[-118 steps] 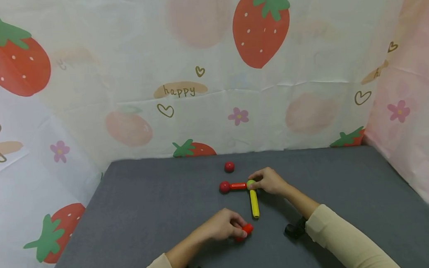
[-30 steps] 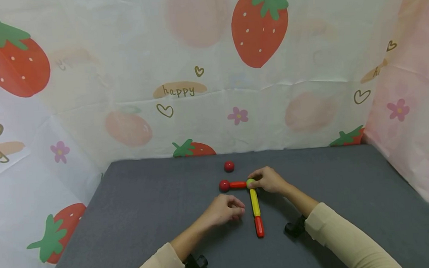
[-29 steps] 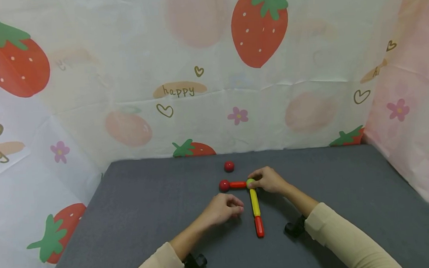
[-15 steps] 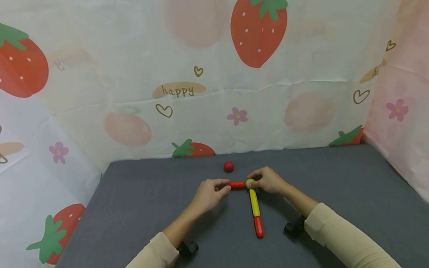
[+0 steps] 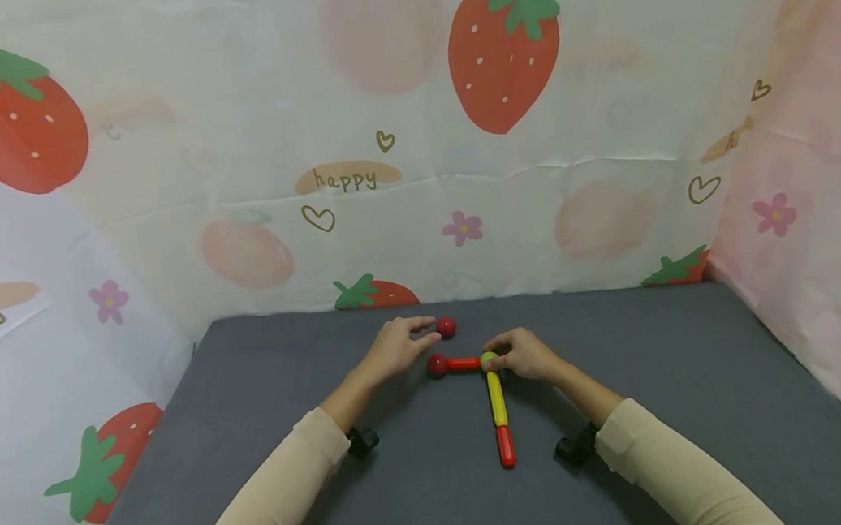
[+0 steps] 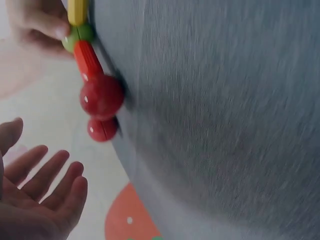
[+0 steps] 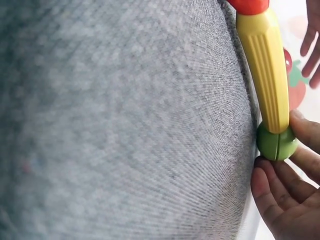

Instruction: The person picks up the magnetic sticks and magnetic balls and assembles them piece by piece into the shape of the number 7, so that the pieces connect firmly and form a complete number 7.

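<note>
My right hand (image 5: pixel 525 354) pinches a green ball (image 7: pixel 276 144) between thumb and fingers. A yellow rod (image 5: pixel 498 399) runs from that ball toward the near side, with a red rod (image 5: pixel 506 447) at its end. Leftward from the green ball, a short red rod (image 5: pixel 464 363) leads to a red ball (image 5: pixel 437 365). Behind this chain sits a separate red ball (image 5: pixel 446 326). My left hand (image 5: pixel 397 345) has its fingers extended and parted from the thumb, fingertips right beside the separate ball. In the left wrist view, nothing lies between those fingers.
A dark grey cloth-covered table (image 5: pixel 290 385) carries all the pieces. At its back edge hangs a white curtain (image 5: pixel 251 144) printed with strawberries. Black wrist cameras (image 5: pixel 363 442) show under both forearms.
The second red rod has joined the yellow rod's near end and left my left hand. That hand has since moved up past the joined red ball to the separate one. My right hand keeps its place.
</note>
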Action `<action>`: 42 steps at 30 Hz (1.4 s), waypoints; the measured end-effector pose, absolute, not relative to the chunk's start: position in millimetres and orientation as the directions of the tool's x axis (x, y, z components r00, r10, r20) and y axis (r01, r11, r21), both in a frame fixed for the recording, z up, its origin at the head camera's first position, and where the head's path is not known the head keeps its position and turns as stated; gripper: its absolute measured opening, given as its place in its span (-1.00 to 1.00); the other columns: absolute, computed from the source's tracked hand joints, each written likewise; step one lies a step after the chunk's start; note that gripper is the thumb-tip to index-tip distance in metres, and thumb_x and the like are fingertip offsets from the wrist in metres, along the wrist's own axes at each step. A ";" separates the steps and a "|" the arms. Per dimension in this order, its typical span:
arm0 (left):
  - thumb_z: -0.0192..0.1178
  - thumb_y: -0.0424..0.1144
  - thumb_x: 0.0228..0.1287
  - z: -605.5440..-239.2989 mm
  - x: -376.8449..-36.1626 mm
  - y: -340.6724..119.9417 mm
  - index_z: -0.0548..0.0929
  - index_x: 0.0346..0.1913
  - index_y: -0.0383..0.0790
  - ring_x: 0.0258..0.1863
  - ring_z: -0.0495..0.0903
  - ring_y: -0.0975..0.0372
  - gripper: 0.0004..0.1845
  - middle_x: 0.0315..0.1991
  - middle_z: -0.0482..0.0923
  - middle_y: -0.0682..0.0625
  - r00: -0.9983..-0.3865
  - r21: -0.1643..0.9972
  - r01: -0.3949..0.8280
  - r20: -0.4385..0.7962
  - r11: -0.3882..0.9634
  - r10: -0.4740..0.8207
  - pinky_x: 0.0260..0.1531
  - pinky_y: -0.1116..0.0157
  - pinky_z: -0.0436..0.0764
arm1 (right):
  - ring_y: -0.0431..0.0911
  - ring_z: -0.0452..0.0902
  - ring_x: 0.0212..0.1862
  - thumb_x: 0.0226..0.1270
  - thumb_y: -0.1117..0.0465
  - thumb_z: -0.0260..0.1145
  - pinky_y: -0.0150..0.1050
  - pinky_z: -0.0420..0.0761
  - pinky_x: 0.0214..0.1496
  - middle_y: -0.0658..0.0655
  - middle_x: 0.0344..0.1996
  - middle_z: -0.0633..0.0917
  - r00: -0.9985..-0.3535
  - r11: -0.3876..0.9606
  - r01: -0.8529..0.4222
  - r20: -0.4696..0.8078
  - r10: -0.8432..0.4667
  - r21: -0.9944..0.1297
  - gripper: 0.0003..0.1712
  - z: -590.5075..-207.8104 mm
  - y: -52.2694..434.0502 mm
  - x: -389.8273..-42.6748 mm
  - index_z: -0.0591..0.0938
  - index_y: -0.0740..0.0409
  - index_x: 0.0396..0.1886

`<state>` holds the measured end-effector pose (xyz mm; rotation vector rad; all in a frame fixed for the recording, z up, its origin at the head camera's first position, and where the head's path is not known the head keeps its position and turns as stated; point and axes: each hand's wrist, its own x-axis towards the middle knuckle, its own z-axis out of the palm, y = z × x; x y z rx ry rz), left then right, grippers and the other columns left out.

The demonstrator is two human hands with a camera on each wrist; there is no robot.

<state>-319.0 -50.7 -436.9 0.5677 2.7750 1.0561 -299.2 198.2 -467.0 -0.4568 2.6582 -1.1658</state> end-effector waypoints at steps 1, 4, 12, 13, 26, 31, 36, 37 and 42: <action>0.15 -0.06 0.41 -437.0 -322.7 -51.0 0.49 0.33 -0.15 0.27 0.48 -0.01 -0.51 0.29 0.51 -0.12 -0.921 0.650 0.304 0.013 0.697 0.389 0.22 -0.02 0.47 | -0.07 0.59 -0.12 0.27 0.17 0.39 -0.25 0.59 -0.19 0.22 -0.04 0.72 -0.933 0.640 -0.193 -0.064 -0.355 -0.744 -0.61 -467.1 198.2 -299.2 0.68 0.27 0.04; 0.15 -0.04 0.41 -438.3 -331.9 -51.5 0.46 0.36 -0.12 0.29 0.47 0.00 -0.48 0.31 0.48 -0.13 -0.914 0.618 0.310 -0.016 0.722 0.406 0.24 -0.02 0.45 | -0.06 0.60 -0.11 0.27 0.17 0.39 -0.23 0.60 -0.17 0.22 -0.04 0.72 -0.931 0.639 -0.199 -0.060 -0.360 -0.742 -0.61 -467.8 198.4 -299.5 0.67 0.28 0.04; 0.18 -0.05 0.39 -444.7 -352.7 -54.6 0.41 0.39 -0.16 0.30 0.45 -0.02 -0.42 0.32 0.46 -0.18 -0.891 0.591 0.332 -0.058 0.735 0.450 0.29 -0.02 0.40 | -0.05 0.60 -0.11 0.28 0.17 0.39 -0.22 0.60 -0.15 0.23 -0.04 0.72 -0.930 0.641 -0.209 -0.052 -0.364 -0.738 -0.61 -467.7 199.5 -298.7 0.67 0.29 0.04; 0.18 -0.05 0.39 -445.6 -355.1 -54.9 0.40 0.40 -0.17 0.31 0.45 -0.02 -0.42 0.32 0.45 -0.18 -0.889 0.599 0.335 -0.056 0.728 0.455 0.28 -0.01 0.42 | -0.06 0.60 -0.11 0.28 0.17 0.39 -0.23 0.59 -0.16 0.23 -0.05 0.72 -0.930 0.641 -0.210 -0.052 -0.364 -0.738 -0.61 -467.8 199.8 -298.7 0.67 0.29 0.04; 0.22 -0.13 0.36 -457.0 -370.1 -43.9 0.43 0.36 -0.26 0.27 0.50 0.01 -0.43 0.25 0.52 -0.22 -0.888 0.638 0.332 -0.036 0.695 0.458 0.28 0.06 0.44 | -0.07 0.59 -0.14 0.27 0.17 0.39 -0.25 0.59 -0.18 0.22 -0.05 0.72 -0.935 0.640 -0.188 -0.064 -0.350 -0.745 -0.62 -468.7 198.3 -298.0 0.68 0.27 0.03; 0.23 -0.16 0.35 -459.1 -371.9 -34.8 0.44 0.36 -0.24 0.25 0.52 0.01 -0.44 0.22 0.56 -0.20 -0.891 0.631 0.326 -0.042 0.704 0.451 0.28 0.05 0.43 | -0.08 0.59 -0.15 0.28 0.17 0.38 -0.26 0.57 -0.20 0.22 -0.04 0.72 -0.935 0.639 -0.183 -0.068 -0.347 -0.747 -0.62 -466.2 197.9 -297.5 0.67 0.26 0.04; 0.24 -0.21 0.35 -463.4 -371.9 -28.5 0.47 0.33 -0.27 0.20 0.56 0.03 -0.47 0.17 0.60 -0.19 -0.895 0.622 0.328 -0.035 0.711 0.444 0.23 0.08 0.47 | -0.08 0.58 -0.16 0.27 0.17 0.39 -0.27 0.57 -0.20 0.22 -0.05 0.72 -0.936 0.642 -0.182 -0.069 -0.345 -0.745 -0.62 -465.6 197.8 -297.5 0.68 0.27 0.03; 0.24 -0.22 0.34 -464.1 -371.8 -27.2 0.48 0.32 -0.28 0.18 0.57 0.04 -0.49 0.16 0.61 -0.19 -0.898 0.620 0.327 -0.031 0.713 0.439 0.21 0.09 0.49 | -0.08 0.58 -0.15 0.27 0.17 0.39 -0.27 0.57 -0.20 0.22 -0.06 0.73 -0.936 0.643 -0.181 -0.069 -0.344 -0.744 -0.62 -465.8 197.9 -297.7 0.68 0.27 0.03; 0.25 -0.22 0.33 -463.3 -370.4 -18.8 0.56 0.24 -0.24 0.12 0.59 0.05 -0.56 0.10 0.64 -0.15 -0.920 0.600 0.300 -0.024 0.742 0.391 0.17 0.10 0.51 | -0.08 0.60 -0.13 0.27 0.17 0.39 -0.26 0.58 -0.19 0.21 -0.05 0.72 -0.938 0.642 -0.168 -0.079 -0.339 -0.748 -0.62 -467.3 199.0 -299.3 0.68 0.26 0.03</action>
